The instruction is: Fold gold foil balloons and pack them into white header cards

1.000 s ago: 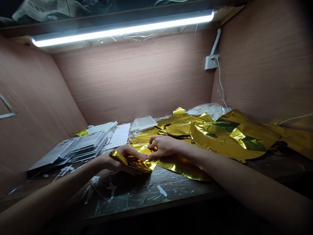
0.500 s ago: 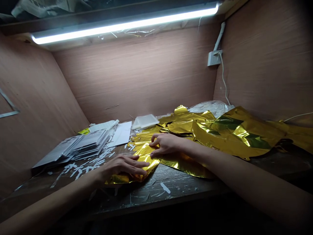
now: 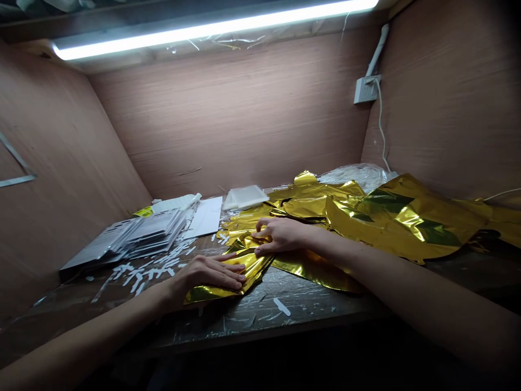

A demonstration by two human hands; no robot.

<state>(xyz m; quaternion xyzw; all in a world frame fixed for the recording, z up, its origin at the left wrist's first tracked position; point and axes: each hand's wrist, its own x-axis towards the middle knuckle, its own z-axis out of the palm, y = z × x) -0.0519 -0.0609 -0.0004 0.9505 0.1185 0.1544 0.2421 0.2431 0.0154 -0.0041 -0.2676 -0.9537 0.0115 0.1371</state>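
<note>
A flat, creased piece of gold foil, which looks like an uninflated foil balloon, lies folded near the bench's front edge. My left hand rests palm down on its near left part, fingers stretched out flat. Farther right, my right hand touches the same foil with bent fingers; thumb and forefinger stand apart, with gold foil showing between them. Whatever the other right fingers touch is hidden. More gold foil pieces are heaped loosely to the right, partly behind my right forearm.
Stacked printed packets stand at the left, beside a white card. Clear plastic bags lie at the back. White paper scraps litter the dark bench. Wooden panels enclose it; a socket box with cable hangs at right.
The near foil has become more creased and bunched between my hands. My left fingers now lie flatter on it. The whole view has shifted slightly.
</note>
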